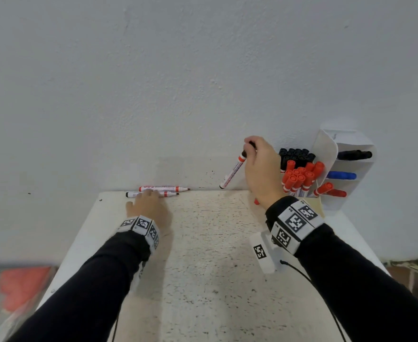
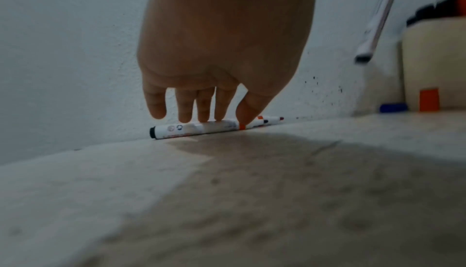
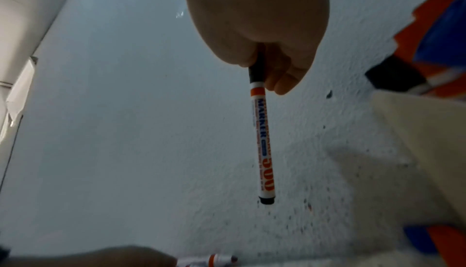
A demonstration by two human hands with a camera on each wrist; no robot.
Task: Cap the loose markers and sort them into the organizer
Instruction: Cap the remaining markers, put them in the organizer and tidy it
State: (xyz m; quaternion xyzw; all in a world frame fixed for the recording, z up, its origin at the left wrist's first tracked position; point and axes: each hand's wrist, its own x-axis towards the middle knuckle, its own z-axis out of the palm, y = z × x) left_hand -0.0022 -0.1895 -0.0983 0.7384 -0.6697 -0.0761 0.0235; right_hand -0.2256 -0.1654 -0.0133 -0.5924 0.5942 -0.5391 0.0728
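Observation:
My right hand (image 1: 252, 148) (image 3: 268, 72) pinches the black cap of a white marker (image 1: 234, 171) (image 3: 263, 141), which hangs tilted above the table's far edge beside the holders. Two uncapped markers lie against the wall: a red one (image 1: 163, 188) and, in front of it, a black-ended one (image 1: 131, 194) (image 2: 196, 128). My left hand (image 1: 148, 202) (image 2: 221, 115) reaches down onto the front marker, straight fingertips (image 2: 185, 115) touching its barrel and the thumb at its orange band. A white wall organizer (image 1: 326, 149) at right holds black, blue and red markers in separate slots.
A cream cup (image 1: 321, 206) (image 2: 433, 62) packed with red and black capped markers (image 1: 299, 176) stands beside the organizer. A loose red cap (image 1: 256, 201) (image 2: 429, 100) and a blue cap (image 2: 393, 108) lie by it. The wall runs along the table (image 1: 203, 267) far edge.

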